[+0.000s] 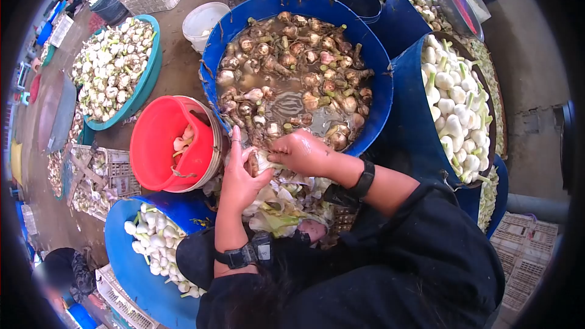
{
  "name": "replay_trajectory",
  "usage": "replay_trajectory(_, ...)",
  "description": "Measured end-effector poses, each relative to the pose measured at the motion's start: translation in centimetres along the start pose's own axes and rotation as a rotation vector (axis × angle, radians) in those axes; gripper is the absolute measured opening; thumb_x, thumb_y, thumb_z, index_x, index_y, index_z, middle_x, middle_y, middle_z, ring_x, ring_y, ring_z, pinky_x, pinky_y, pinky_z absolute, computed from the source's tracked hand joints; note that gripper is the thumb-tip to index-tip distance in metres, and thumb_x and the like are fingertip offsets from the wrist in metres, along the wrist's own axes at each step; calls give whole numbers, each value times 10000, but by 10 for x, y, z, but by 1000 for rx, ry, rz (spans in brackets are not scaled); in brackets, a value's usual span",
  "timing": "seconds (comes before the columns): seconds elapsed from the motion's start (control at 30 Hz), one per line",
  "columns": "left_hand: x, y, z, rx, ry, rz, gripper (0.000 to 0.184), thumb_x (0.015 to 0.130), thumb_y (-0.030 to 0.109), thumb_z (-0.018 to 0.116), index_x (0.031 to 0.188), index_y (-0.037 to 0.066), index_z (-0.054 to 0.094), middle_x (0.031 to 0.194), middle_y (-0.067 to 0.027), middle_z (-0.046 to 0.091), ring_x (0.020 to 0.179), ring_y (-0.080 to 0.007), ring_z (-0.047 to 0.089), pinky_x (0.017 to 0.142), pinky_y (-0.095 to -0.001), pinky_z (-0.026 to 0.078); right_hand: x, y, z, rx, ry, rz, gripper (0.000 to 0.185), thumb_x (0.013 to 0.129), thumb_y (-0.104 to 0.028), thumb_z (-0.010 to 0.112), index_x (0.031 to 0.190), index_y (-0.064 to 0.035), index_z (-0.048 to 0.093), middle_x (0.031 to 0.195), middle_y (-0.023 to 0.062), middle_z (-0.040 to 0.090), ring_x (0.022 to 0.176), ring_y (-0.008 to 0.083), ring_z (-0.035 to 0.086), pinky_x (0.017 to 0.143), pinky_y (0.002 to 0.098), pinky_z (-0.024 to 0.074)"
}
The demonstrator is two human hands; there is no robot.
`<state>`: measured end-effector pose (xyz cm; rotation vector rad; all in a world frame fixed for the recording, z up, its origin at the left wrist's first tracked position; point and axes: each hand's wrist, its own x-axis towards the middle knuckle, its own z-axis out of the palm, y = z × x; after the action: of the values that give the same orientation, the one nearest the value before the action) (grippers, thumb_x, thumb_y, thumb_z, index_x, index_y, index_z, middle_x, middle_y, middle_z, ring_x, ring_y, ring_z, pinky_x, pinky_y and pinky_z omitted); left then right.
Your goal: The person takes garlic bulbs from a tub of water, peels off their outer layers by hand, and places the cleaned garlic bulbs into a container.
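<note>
Dark sleeve [420, 231] nearest; two hands on a bulb [261, 161] by the tub [210, 64].
The left hand [239, 173] cradles the bulb above the peelings [283, 204]; the right hand [303, 152] appears to pinch its skin. It should handle light and firm, its wet, papery skin slippery and easily torn; best held round the body. Garlic-filled containers crowd the floor [173, 42].

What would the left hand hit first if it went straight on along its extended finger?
Likely the near rim of the big blue tub, just ahead of the left hand; beyond it lie the garlic bulbs inside. Depth is unclear in this single view, so the hand might pass above the rim.
</note>
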<state>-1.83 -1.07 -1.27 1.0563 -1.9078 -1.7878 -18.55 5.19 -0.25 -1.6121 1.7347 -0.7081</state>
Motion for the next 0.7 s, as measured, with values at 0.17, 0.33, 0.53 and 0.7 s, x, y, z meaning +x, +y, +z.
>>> replay_trajectory(0.17,-7,7,14,315,88,239,914,642,-4,652,1402,112,157,1120,-177,504,1048,-253,506,837,-322,440,7,10,16,537,130,582,212,795,-165,612,762,45,614,599,88,586,542,161,550,523,344,447)
replay_trajectory(0.33,-6,24,15,941,255,646,231,668,-29,569,893,-13,618,1229,-147,490,1153,-332,445,945,-391,385,10,17,17,1103,19,619,168,846,-121,561,937,20,575,722,88,600,552,136,557,464,295,445)
replay_trajectory(0.53,-1,1,4,-440,414,285,173,798,40,566,966,0,575,1197,-165,519,1073,-311,529,930,-414,405,3,11,7,1714,262,488,178,881,-134,499,1038,-51,499,723,24,537,525,86,461,431,222,363)
replay_trajectory(0.7,-9,21,14,2,359,640,514,720,61,654,1185,3,441,1322,-209,375,1256,-332,331,1021,-436,290,-20,9,-12,1849,406,152,126,890,-117,484,994,-54,517,739,17,546,569,71,480,491,205,383)
